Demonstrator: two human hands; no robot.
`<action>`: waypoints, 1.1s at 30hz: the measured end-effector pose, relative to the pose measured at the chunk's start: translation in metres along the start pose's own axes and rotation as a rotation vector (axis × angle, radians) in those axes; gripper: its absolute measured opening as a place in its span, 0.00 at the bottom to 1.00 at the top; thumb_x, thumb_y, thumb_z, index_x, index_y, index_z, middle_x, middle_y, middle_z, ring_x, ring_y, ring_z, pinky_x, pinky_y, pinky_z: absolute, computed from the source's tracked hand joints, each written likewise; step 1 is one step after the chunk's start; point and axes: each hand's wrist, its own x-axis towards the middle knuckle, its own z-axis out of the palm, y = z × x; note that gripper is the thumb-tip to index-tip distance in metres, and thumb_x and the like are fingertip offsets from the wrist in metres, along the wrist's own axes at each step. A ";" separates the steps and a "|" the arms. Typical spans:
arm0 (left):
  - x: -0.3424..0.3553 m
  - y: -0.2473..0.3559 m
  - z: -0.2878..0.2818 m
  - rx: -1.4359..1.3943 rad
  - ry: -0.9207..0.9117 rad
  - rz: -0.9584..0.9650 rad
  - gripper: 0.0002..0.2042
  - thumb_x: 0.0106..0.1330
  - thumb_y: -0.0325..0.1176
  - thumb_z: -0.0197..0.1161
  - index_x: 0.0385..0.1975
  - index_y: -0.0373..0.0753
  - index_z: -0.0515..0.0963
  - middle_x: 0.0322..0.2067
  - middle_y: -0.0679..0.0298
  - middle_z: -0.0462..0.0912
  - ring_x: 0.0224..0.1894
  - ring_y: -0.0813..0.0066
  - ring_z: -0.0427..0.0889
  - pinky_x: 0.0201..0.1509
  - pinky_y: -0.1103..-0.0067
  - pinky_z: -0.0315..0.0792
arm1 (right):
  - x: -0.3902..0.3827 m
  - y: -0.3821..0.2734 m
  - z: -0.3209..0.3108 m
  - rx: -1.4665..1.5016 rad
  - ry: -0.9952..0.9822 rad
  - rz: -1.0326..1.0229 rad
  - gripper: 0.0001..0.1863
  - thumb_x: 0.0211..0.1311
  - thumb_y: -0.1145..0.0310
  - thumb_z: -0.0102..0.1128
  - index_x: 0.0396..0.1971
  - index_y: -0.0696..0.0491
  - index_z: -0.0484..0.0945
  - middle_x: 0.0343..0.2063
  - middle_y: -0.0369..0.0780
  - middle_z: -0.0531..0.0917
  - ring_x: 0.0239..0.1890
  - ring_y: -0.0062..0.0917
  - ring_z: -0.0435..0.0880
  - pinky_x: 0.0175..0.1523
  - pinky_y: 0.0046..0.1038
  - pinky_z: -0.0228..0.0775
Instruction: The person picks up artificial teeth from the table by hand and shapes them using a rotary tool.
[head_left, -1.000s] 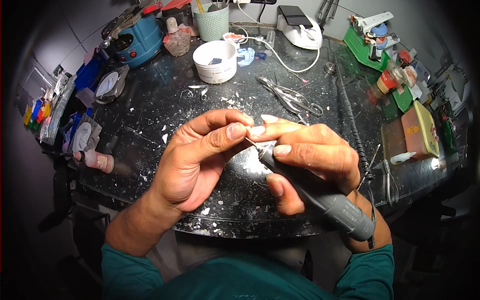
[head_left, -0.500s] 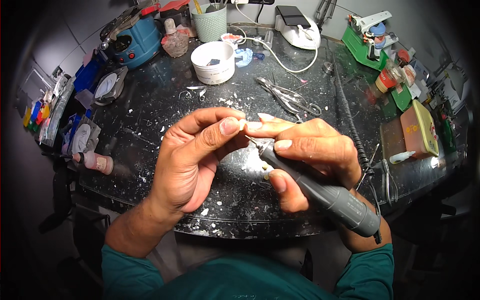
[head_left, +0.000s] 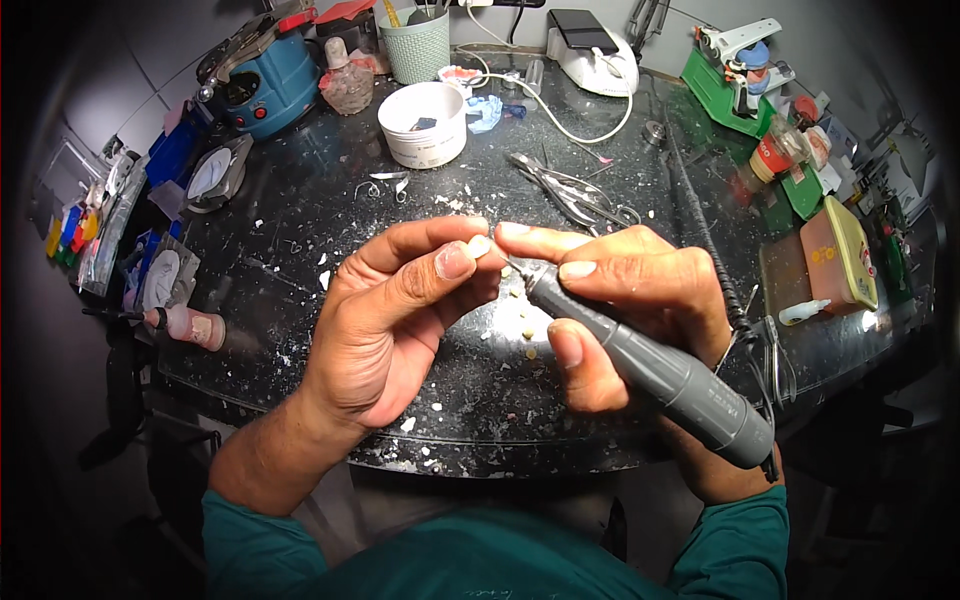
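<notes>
Pinched between the thumb and fingers of my left hand (head_left: pixel 385 310) is a small cream-coloured tooth-like piece (head_left: pixel 479 245). My right hand (head_left: pixel 655 285) grips a dark grey rotary handpiece (head_left: pixel 655 367), its body slanting down to the right. The handpiece's thin bur (head_left: pixel 510 262) points at the left fingertips, close beside the piece; whether they touch I cannot tell. My right index finger reaches forward, its tip just right of the piece. Below the hands, several small yellowish bits (head_left: pixel 529 335) lie on the lit black tabletop (head_left: pixel 480 400).
White chips dot the table. Beyond my hands are scissor-like tools (head_left: pixel 575 195) and a white tub (head_left: pixel 422 140). A coiled cable (head_left: pixel 710 240) runs along the right. A blue machine (head_left: pixel 270 100) stands back left, a green tray (head_left: pixel 725 100) back right, and a pink bottle (head_left: pixel 195 327) at left.
The handpiece and right hand have shifted slightly right, with the bur drawn back a little from the piece. In my left fingers the piece is turned and shows more.
</notes>
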 end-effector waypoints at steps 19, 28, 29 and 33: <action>-0.003 -0.002 0.001 -0.035 -0.008 0.002 0.09 0.70 0.24 0.62 0.48 0.32 0.82 0.43 0.54 0.87 0.48 0.68 0.87 0.59 0.72 0.79 | 0.003 0.006 0.003 -0.031 -0.005 -0.078 0.17 0.60 0.78 0.68 0.44 0.60 0.70 0.33 0.50 0.82 0.45 0.43 0.88 0.49 0.36 0.84; -0.003 -0.003 0.001 -0.001 -0.037 0.050 0.09 0.70 0.21 0.62 0.48 0.32 0.82 0.44 0.53 0.87 0.48 0.68 0.86 0.60 0.73 0.79 | 0.000 0.007 0.005 0.002 0.015 -0.065 0.17 0.60 0.78 0.67 0.45 0.60 0.69 0.33 0.50 0.82 0.46 0.44 0.88 0.48 0.36 0.84; -0.003 -0.003 0.002 0.021 -0.040 0.071 0.09 0.69 0.21 0.62 0.47 0.32 0.82 0.44 0.52 0.87 0.48 0.68 0.86 0.60 0.73 0.79 | 0.000 0.007 0.004 0.011 0.021 -0.068 0.17 0.60 0.78 0.67 0.45 0.60 0.69 0.33 0.50 0.82 0.46 0.44 0.88 0.48 0.36 0.84; -0.003 -0.002 0.003 0.067 -0.041 0.111 0.09 0.69 0.20 0.62 0.47 0.31 0.82 0.44 0.51 0.87 0.48 0.68 0.86 0.59 0.74 0.79 | 0.000 0.004 0.003 -0.022 -0.018 -0.051 0.17 0.61 0.78 0.67 0.45 0.59 0.69 0.34 0.50 0.82 0.47 0.45 0.88 0.49 0.38 0.84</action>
